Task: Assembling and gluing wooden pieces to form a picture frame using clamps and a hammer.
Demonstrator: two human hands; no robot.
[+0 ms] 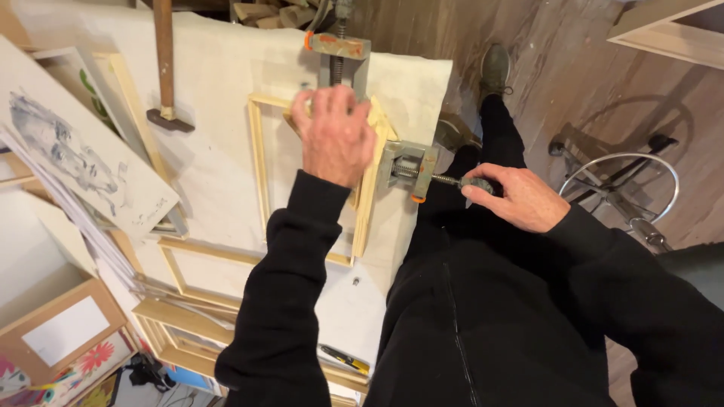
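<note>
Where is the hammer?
In the head view, the hammer lies upper left on the white-covered table, left of the wooden frame and above the dog drawing.

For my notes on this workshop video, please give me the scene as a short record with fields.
Left hand: left hand presses down on the corner of the wooden frame
Right hand: right hand grips the screw handle of the corner clamp
Surface: white cloth over the table
Nearby: hammer, portrait drawing, more frames
</note>
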